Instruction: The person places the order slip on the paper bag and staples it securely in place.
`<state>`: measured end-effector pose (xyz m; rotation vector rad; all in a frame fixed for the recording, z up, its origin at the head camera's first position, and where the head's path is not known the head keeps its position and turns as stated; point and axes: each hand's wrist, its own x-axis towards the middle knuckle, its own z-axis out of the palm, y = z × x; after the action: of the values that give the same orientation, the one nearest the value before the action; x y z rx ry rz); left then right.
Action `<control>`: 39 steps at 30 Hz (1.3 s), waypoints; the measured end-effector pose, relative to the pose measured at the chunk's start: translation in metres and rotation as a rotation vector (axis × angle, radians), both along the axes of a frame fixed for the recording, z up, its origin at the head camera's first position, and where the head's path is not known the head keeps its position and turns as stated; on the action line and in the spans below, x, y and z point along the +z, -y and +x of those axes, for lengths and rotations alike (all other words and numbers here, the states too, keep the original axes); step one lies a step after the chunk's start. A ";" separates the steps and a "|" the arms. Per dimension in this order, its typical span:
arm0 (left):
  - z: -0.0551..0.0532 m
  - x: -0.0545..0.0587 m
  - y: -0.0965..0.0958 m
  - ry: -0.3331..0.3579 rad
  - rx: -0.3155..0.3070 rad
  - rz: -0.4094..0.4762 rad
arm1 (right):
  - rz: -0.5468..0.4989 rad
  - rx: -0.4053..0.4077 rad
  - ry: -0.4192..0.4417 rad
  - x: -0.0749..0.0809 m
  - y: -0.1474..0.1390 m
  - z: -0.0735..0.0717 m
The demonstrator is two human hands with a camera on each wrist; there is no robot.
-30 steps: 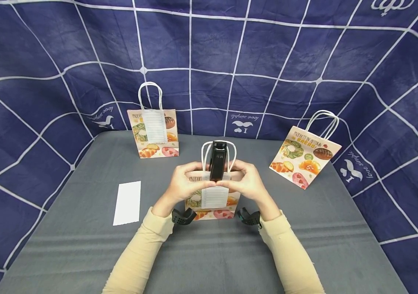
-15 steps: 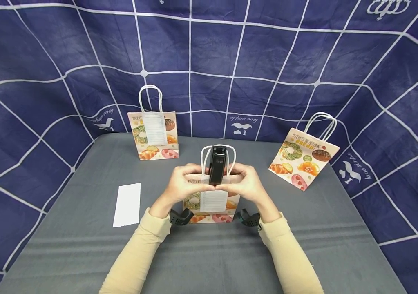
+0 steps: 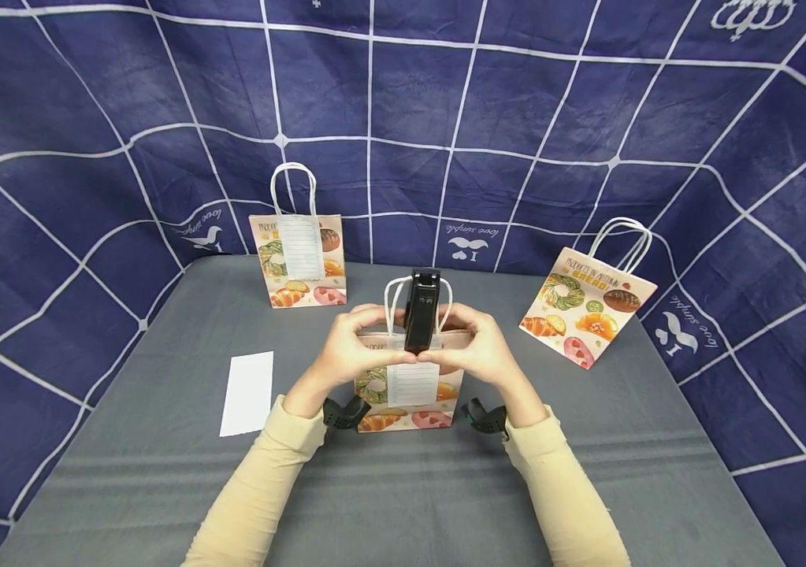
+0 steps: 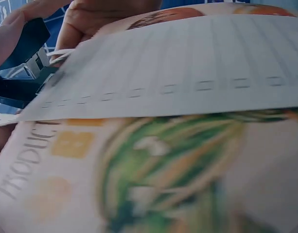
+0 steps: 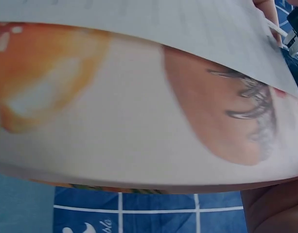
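Observation:
A black stapler (image 3: 422, 311) stands over the top edge of a small paper bag (image 3: 374, 421) printed with breads. My left hand (image 3: 346, 346) and right hand (image 3: 484, 348) grip it together, thumbs meeting at its near end and the other fingers behind, partly hidden by the bag. A lined paper slip (image 3: 413, 386) lies against the bag's front, its top under the stapler. In the left wrist view the stapler's jaws sit at the slip's upper edge, with the slip (image 4: 187, 63) bowing off the bag. White rope handles (image 3: 390, 295) rise on either side of the stapler.
At the back left stands a matching bag (image 3: 335, 272) with a lined slip (image 3: 301, 248) on its front. Another bag (image 3: 573, 315), without a slip, is angled at the right. A blank white paper (image 3: 247, 394) lies left on the grey tabletop (image 3: 410, 496), before a blue checked curtain.
The stapler's upper end stands slightly higher than half a second ago. Both hands keep their hold, and the bag and slip stay in place.

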<state>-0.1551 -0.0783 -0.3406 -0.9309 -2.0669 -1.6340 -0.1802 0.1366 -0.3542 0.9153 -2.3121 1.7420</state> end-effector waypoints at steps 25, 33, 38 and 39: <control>-0.022 0.018 0.002 0.067 -0.087 0.091 | -0.197 0.224 -0.204 0.029 0.003 -0.019; -0.022 0.001 0.005 0.061 -0.096 0.087 | -0.309 0.233 -0.257 0.025 0.007 -0.017; -0.008 -0.005 0.012 0.090 -0.047 0.083 | -0.406 0.222 -0.253 0.025 0.008 -0.016; -0.004 -0.005 0.014 0.088 -0.022 0.073 | -0.412 0.220 -0.250 0.025 0.008 -0.016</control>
<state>-0.1591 -0.0924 -0.3459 -0.8749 -2.0456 -1.7784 -0.1958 0.1282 -0.3288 1.2496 -1.6664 1.9502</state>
